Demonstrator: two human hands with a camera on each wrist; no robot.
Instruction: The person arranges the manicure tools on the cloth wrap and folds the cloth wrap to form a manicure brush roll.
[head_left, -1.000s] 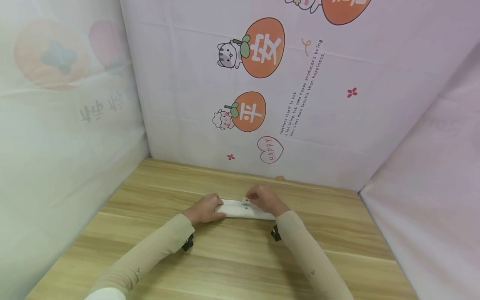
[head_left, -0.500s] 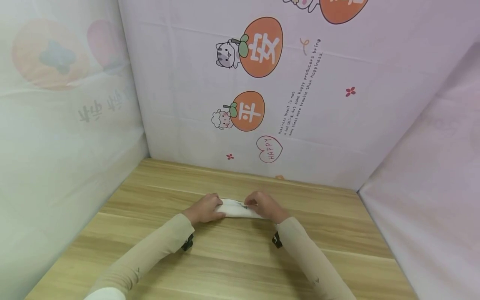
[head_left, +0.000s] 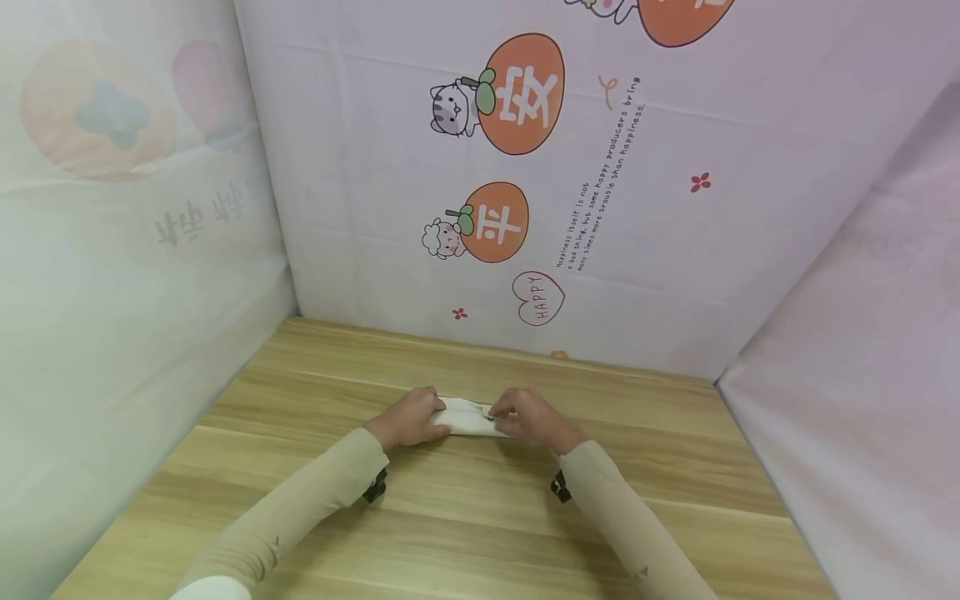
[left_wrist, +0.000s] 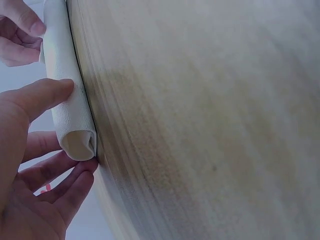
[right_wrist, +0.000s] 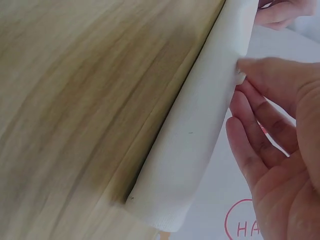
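A rolled white fabric piece [head_left: 467, 420] lies lengthwise on the wooden table, in front of the back wall. My left hand [head_left: 408, 417] grips its left end, the thumb on the near side and the fingers at the far side and open end, as the left wrist view shows. With thumb and index finger, my right hand [head_left: 531, 419] pinches a small white tab [right_wrist: 241, 78] on the roll, while its other fingers are bent loosely beside the fabric in the right wrist view. The fingers hide most of the tab and its fastener.
The wooden table [head_left: 465, 517] spreads out on the near side of the roll. A printed white cloth wall [head_left: 375, 208] rises behind it, with more white cloth [head_left: 135, 292] at the left and right sides.
The small tab, raised with its snap showing a second ago, is now down against the roll under my right fingers. My right hand has lowered slightly toward me; the left hand stays in place.
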